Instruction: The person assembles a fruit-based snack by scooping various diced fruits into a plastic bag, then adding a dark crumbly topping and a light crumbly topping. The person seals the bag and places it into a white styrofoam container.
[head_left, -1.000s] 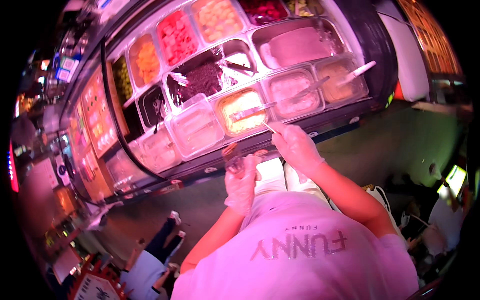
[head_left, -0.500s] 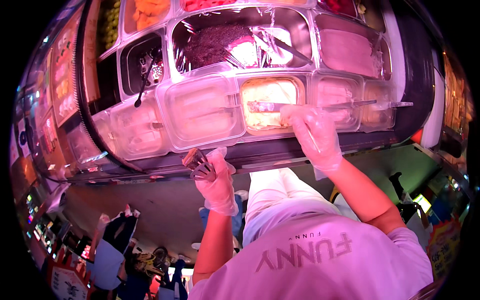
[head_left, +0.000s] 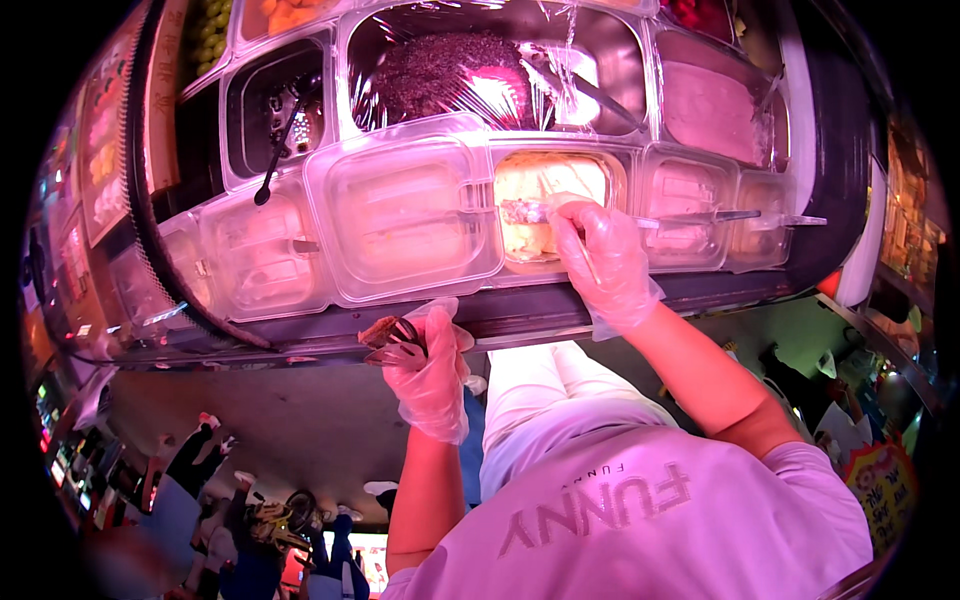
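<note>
My gloved left hand (head_left: 428, 365) is closed around a dark slotted utensil (head_left: 400, 352) at the counter's front edge. A brown piece of food (head_left: 378, 332) sits against the slotted end. My gloved right hand (head_left: 605, 262) reaches over an uncovered tub (head_left: 515, 262) of pale yellow, creamy food. Its fingers are pinched around a thin pale handle (head_left: 592, 268), mostly covered by the hand. Beside the fingertips, a flat smeared blade (head_left: 524, 212) lies over the yellow food; whether it joins that handle, I cannot tell.
Clear-lidded tubs (head_left: 405, 280) flank the yellow one. Behind them stands a film-covered tray (head_left: 635, 85) of dark grains, beside a pink-filled tub (head_left: 710, 110). A black spoon (head_left: 280, 150) leans out of a dark tub. Other people (head_left: 215, 540) are beyond, at lower left.
My left hand has shifted slightly left and turned the slotted utensil with the brown piece. My right hand stays over the yellow tub, its wrist slightly lower and further left.
</note>
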